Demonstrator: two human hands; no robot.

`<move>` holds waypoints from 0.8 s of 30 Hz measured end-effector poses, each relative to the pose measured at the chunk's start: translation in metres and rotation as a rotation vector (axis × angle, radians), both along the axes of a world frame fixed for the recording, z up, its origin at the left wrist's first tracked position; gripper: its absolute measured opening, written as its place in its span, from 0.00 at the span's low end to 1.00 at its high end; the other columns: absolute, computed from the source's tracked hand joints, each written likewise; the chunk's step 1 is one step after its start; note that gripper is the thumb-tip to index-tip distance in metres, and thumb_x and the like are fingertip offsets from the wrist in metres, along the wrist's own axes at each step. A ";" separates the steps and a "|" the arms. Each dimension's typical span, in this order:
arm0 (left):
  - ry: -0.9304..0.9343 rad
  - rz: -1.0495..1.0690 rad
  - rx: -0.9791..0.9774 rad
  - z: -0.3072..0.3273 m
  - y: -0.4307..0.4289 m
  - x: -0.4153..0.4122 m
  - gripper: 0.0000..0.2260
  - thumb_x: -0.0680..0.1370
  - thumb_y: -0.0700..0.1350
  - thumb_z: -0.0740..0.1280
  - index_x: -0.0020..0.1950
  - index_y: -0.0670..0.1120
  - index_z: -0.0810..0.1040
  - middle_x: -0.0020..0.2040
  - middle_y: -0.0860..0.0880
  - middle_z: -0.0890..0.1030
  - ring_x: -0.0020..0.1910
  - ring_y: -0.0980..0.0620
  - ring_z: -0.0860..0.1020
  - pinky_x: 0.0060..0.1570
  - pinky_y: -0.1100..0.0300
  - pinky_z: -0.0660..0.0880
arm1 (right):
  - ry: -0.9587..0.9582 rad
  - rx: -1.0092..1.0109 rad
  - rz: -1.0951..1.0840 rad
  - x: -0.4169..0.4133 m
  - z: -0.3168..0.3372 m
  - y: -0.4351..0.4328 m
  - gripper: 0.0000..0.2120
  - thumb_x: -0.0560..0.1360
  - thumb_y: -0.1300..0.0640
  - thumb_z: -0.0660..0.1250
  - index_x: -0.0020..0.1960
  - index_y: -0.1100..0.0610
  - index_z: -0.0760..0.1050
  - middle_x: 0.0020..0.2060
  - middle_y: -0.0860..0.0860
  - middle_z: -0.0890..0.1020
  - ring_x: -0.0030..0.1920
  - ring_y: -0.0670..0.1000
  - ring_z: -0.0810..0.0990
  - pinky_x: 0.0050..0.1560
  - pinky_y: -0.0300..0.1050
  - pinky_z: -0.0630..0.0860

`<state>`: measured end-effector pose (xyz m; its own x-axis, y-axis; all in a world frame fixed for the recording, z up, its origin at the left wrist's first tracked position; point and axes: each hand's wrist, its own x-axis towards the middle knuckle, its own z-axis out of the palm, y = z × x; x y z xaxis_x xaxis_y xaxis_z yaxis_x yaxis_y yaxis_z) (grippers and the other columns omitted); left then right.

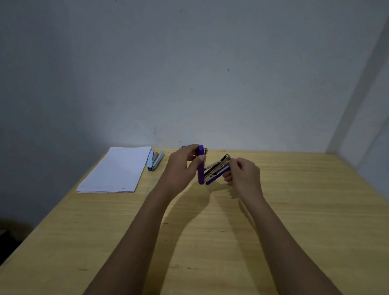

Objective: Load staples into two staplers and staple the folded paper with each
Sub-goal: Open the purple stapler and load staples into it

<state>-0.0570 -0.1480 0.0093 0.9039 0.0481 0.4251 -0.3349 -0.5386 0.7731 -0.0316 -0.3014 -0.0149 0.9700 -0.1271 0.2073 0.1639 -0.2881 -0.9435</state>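
Note:
A purple stapler [201, 170] is held above the wooden table, swung open in a V. My left hand [183, 167] grips its raised purple top cover. My right hand [244, 174] holds the front end of its base and metal staple channel [217, 167], fingers pinched at the tip. Whether staples lie in the channel is too small to tell. A light blue stapler [155, 160] lies shut on the table, to the left of my hands. The folded white paper [115, 169] lies flat beside it, further left.
The wooden table [206, 238] ends at a grey wall behind the staplers. A small blue object [184, 146] peeks out behind my left hand by the wall. The table's left edge runs diagonally past the paper.

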 end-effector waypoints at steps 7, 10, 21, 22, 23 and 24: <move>0.021 0.005 -0.659 -0.016 0.011 0.000 0.08 0.80 0.41 0.60 0.58 0.43 0.71 0.53 0.46 0.77 0.57 0.48 0.77 0.47 0.62 0.81 | 0.204 0.393 -0.051 0.001 -0.008 -0.003 0.14 0.77 0.61 0.56 0.39 0.62 0.76 0.28 0.55 0.78 0.27 0.49 0.74 0.27 0.38 0.72; -0.004 0.020 -1.003 -0.024 0.013 0.000 0.08 0.81 0.40 0.59 0.59 0.45 0.68 0.54 0.45 0.75 0.54 0.49 0.78 0.48 0.59 0.81 | 0.293 0.674 -0.068 -0.001 -0.007 0.004 0.12 0.77 0.63 0.56 0.38 0.63 0.74 0.23 0.53 0.78 0.21 0.45 0.73 0.22 0.35 0.70; -0.013 0.525 -0.458 -0.042 0.007 0.006 0.14 0.81 0.40 0.57 0.66 0.45 0.71 0.66 0.47 0.70 0.66 0.51 0.68 0.57 0.65 0.68 | 0.194 0.666 -0.081 -0.002 -0.016 0.007 0.14 0.77 0.65 0.53 0.39 0.63 0.75 0.29 0.57 0.78 0.25 0.49 0.75 0.26 0.37 0.72; -0.104 0.532 -0.322 -0.042 0.006 0.004 0.15 0.80 0.39 0.58 0.67 0.43 0.70 0.66 0.46 0.69 0.66 0.53 0.67 0.56 0.70 0.66 | 0.173 0.647 -0.077 -0.001 -0.016 0.007 0.14 0.76 0.66 0.53 0.39 0.63 0.75 0.29 0.57 0.77 0.24 0.48 0.74 0.25 0.36 0.72; -0.171 0.507 -0.208 -0.043 0.006 0.002 0.15 0.80 0.38 0.58 0.67 0.43 0.70 0.67 0.45 0.69 0.66 0.53 0.66 0.56 0.72 0.65 | 0.156 0.621 -0.073 -0.001 -0.017 0.007 0.14 0.76 0.66 0.53 0.38 0.63 0.75 0.28 0.57 0.77 0.24 0.49 0.74 0.24 0.36 0.72; -0.201 0.461 -0.113 -0.042 0.005 0.001 0.15 0.80 0.38 0.58 0.67 0.42 0.71 0.67 0.45 0.69 0.67 0.53 0.66 0.58 0.71 0.65 | 0.144 0.590 -0.070 -0.001 -0.018 0.008 0.14 0.76 0.66 0.53 0.37 0.62 0.75 0.28 0.57 0.77 0.25 0.50 0.73 0.24 0.36 0.71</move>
